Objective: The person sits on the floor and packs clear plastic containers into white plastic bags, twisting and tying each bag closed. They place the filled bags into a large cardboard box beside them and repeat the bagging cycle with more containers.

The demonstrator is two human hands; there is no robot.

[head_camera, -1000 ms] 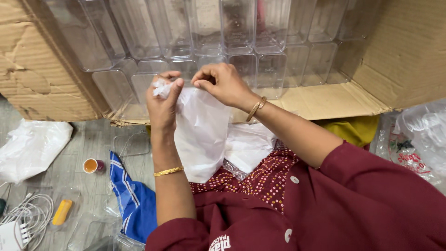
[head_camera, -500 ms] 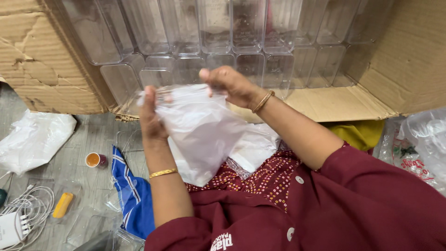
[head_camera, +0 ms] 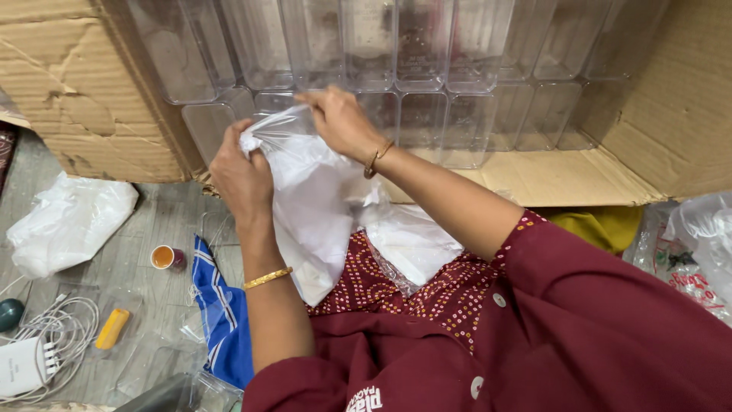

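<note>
Both hands sit higher than before. Left hand and right hand pinch the bag mouth, fingers clamped, over the lap. Grey floor holds a cup and cable (partly cut off). Box of clear containers behind; bag contents unreadable.

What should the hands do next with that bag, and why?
Probably pull the bag's mouth wider. The left hand pinches one top corner and the right hand grips the other edge, with the plastic stretched between them, but the opening looks barely parted. The clear containers sit just behind in the box.
</note>
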